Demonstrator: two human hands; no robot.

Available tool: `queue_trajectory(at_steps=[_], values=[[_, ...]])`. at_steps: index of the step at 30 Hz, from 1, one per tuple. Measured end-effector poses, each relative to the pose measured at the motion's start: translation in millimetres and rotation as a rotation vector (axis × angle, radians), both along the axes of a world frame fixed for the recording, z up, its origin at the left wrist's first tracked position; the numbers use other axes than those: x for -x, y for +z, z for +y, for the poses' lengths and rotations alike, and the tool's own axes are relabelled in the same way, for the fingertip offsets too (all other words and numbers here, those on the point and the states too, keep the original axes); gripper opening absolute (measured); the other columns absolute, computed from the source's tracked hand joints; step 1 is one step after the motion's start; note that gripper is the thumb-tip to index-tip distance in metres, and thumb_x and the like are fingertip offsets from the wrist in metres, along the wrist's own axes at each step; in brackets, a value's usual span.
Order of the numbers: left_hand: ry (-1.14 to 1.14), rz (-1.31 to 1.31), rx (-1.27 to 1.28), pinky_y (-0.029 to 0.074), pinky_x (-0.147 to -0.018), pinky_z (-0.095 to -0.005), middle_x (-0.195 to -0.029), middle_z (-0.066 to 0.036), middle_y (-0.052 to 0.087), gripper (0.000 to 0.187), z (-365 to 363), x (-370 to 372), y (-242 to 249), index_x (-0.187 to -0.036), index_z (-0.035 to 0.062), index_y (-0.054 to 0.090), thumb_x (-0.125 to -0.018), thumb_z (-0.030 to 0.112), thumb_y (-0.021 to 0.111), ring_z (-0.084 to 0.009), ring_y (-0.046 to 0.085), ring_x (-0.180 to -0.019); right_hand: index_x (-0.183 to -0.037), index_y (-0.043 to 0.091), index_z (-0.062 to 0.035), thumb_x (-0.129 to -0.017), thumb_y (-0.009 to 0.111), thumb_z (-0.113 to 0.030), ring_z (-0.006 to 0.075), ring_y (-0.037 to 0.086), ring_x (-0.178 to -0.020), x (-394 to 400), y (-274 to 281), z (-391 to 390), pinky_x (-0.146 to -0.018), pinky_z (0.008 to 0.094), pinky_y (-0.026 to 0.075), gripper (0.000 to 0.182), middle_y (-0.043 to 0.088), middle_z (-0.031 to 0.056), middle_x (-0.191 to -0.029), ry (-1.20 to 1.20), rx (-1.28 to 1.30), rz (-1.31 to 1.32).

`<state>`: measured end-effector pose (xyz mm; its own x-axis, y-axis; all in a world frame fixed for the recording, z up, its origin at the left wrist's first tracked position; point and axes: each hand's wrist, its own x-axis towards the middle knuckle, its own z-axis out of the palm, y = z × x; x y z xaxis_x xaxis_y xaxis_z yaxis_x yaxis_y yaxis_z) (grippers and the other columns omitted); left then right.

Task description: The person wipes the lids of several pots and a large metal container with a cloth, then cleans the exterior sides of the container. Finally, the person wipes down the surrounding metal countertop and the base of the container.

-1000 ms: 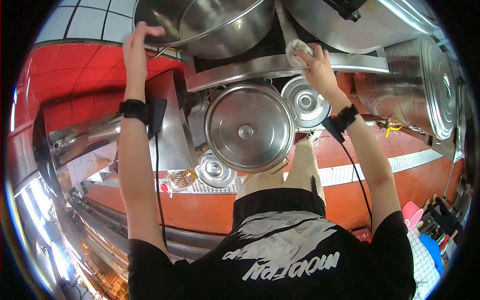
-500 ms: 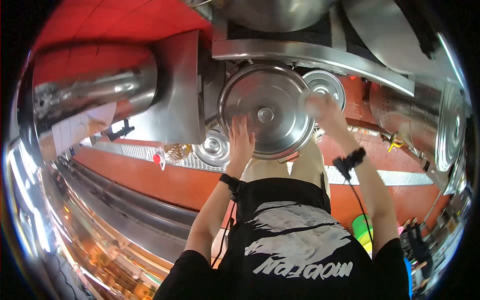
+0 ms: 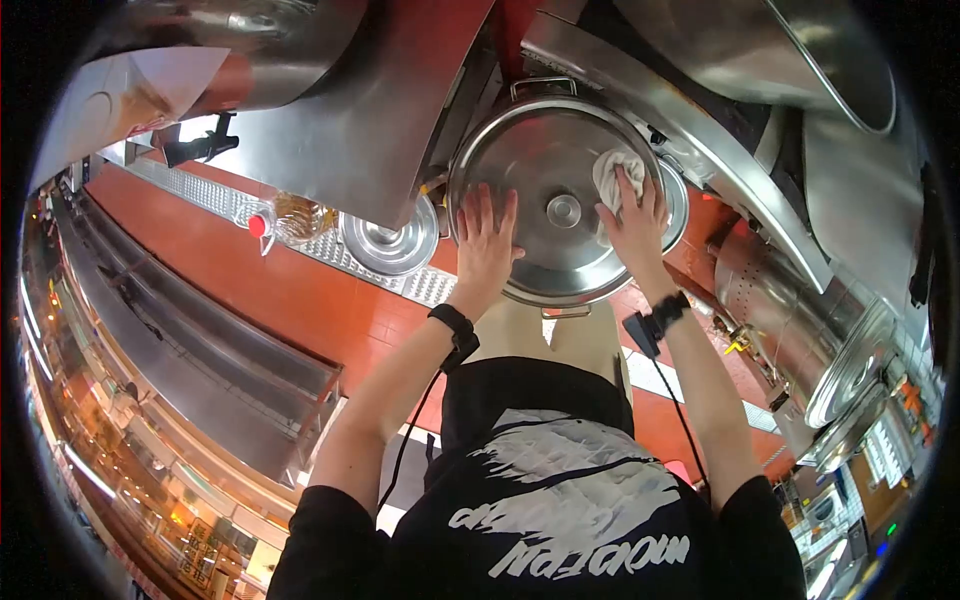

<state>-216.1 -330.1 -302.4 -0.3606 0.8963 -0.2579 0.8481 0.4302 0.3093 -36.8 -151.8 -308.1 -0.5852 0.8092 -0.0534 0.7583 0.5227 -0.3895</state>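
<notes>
A large round steel pot lid (image 3: 530, 240) with a knob (image 3: 564, 210) at its centre lies on a pot directly in front of me. My left hand (image 3: 487, 250) rests flat on the lid's left part, fingers spread and holding nothing. On the right part, my right hand (image 3: 634, 220) presses a crumpled white cloth (image 3: 616, 168) against the metal, its fingers over the cloth. A wire handle (image 3: 543, 86) sticks out at the pot's far side. Another handle (image 3: 566, 312) shows at the near side.
A smaller lidded vessel (image 3: 392, 240) stands at left, beside a red-capped plastic bottle (image 3: 296, 218). Another round lid (image 3: 676, 206) shows behind the big pot at right. A steel counter edge (image 3: 690, 130) runs past the far right. A perforated steel cylinder (image 3: 770, 280) lies farther right.
My right hand, blurred and at the lid's right edge before, is now farther in on the lid with the cloth. My left hand stays on the lid. The camera view has turned.
</notes>
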Motion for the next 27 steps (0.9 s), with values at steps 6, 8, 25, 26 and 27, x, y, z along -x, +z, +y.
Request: queue_trajectory(at_steps=[6, 8, 25, 26, 27], values=[[0.019, -0.018, 0.033, 0.031, -0.110, -0.0561, -0.155, -0.023, 0.021, 0.105, -1, 3, -3, -0.154, 0.0179, 0.021, -0.070, 0.034, 0.082, -0.0465, 0.029, -0.138, -0.143, 0.043, -0.0211, -0.087, 0.066, -0.032, 0.0484, 0.040, -0.123, 58, -24, 11, -0.099, 0.0597, 0.034, 0.062, 0.039, 0.0279, -0.139, -0.085, -0.170, -0.104], [0.024, -0.032, 0.019, 0.031, -0.111, -0.0542, -0.155, -0.022, 0.021, 0.104, -3, 6, -3, -0.154, 0.0186, 0.022, -0.069, 0.036, 0.081, -0.0454, 0.027, -0.140, -0.137, 0.050, -0.0187, -0.085, 0.066, -0.029, 0.0470, 0.043, -0.117, 97, -29, 10, -0.096, 0.0575, 0.036, 0.055, 0.044, 0.0282, -0.133, -0.080, -0.180, -0.117], [0.003, -0.073, 0.057, 0.031, -0.110, -0.0596, -0.159, -0.025, 0.011, 0.103, -3, 0, 0, -0.156, 0.0168, 0.019, -0.075, 0.040, 0.078, -0.0495, 0.018, -0.143, -0.120, 0.065, -0.0267, -0.077, 0.064, -0.010, 0.0341, 0.045, -0.116, 125, -5, 18, -0.096, 0.0485, 0.041, 0.046, 0.049, 0.0102, -0.133, 0.400, -0.171, -0.023], [0.014, -0.077, 0.051, 0.031, -0.110, -0.0598, -0.159, -0.025, 0.010, 0.105, 0, -1, 3, -0.156, 0.0164, 0.018, -0.073, 0.041, 0.079, -0.0499, 0.017, -0.143, -0.120, 0.065, -0.0267, -0.077, 0.064, -0.010, 0.0341, 0.045, -0.116, 109, -5, 24, -0.096, 0.0485, 0.041, 0.046, 0.049, 0.0102, -0.133, 0.386, -0.173, -0.026], [0.002, -0.077, 0.050, 0.031, -0.110, -0.0598, -0.159, -0.025, 0.010, 0.105, 2, -2, 3, -0.156, 0.0164, 0.018, -0.073, 0.041, 0.079, -0.0499, 0.017, -0.143, -0.121, 0.063, -0.0253, -0.080, 0.061, -0.010, 0.0359, 0.046, -0.115, 92, -6, 29, -0.096, 0.0487, 0.041, 0.044, 0.049, 0.0126, -0.132, 0.287, -0.152, -0.078]])
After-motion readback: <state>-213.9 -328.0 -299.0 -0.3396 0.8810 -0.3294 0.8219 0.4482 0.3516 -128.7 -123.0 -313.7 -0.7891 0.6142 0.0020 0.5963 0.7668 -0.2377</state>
